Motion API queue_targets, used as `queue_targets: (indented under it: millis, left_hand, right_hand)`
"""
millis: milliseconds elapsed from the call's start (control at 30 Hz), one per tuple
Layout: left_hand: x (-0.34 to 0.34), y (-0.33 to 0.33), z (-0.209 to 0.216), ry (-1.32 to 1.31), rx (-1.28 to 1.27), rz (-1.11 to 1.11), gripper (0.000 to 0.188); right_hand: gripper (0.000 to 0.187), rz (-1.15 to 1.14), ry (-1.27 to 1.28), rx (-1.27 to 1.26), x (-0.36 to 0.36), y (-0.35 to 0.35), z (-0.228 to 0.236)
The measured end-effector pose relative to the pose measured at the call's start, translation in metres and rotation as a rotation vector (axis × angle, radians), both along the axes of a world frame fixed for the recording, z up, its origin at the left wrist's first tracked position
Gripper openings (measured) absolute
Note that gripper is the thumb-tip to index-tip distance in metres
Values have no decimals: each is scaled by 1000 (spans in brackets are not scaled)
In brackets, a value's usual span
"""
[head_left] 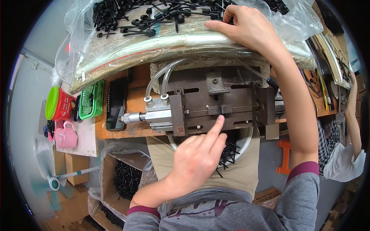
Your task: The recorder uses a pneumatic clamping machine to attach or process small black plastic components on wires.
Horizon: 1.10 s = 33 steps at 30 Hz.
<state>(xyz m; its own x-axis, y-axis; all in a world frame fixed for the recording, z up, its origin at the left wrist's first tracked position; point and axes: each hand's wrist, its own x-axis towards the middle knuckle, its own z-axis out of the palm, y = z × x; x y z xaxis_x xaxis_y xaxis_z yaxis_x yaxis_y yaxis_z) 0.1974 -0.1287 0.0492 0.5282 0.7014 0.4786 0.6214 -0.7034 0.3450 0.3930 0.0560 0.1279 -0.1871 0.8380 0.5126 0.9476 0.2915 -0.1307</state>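
Note:
My left hand (198, 159) hovers at the front of a dark metal fixture (200, 125). Its index finger stretches out to a small dark block (220, 110) at the fixture's middle; the other fingers curl, and nothing shows in them. Whether the fingertip touches the block I cannot tell. At the far side, my right hand (248, 29) reaches into a pile of black plastic parts (148, 23) with thin stems and knobbed heads. Thumb and forefinger close round one black part there, mostly hidden by the fingers. A silver pneumatic cylinder (158, 116) with clear hoses joins the fixture's left side.
Plastic film covers the padded edge (185, 40) before the pile. Left stand a black tray (116, 104), green basket (92, 100), red tub (65, 104) and pink mug (66, 135). A lined carton (110, 173) of black parts sits below. Another person's arm (352, 111) shows at right.

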Motion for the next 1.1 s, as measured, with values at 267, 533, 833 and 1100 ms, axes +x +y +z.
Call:
queue_targets:
  millis: [267,533,833,1100]
  left_hand:
    - [10,10,-12,76,34,61,25]
    - [-6,53,42,-211,116,-17,27]
    - [11,210,76,-11,205,22,15]
    - [9,211,80,36,175,46,18]
  right_hand:
    - [22,271,363,-125,5,-67,9]
    - [26,400,277,-12,5,-174,-45]
    - [28,329,142,-226,-25,-196,-84]
    - [29,285,-15,-249,-27,-193,-72]
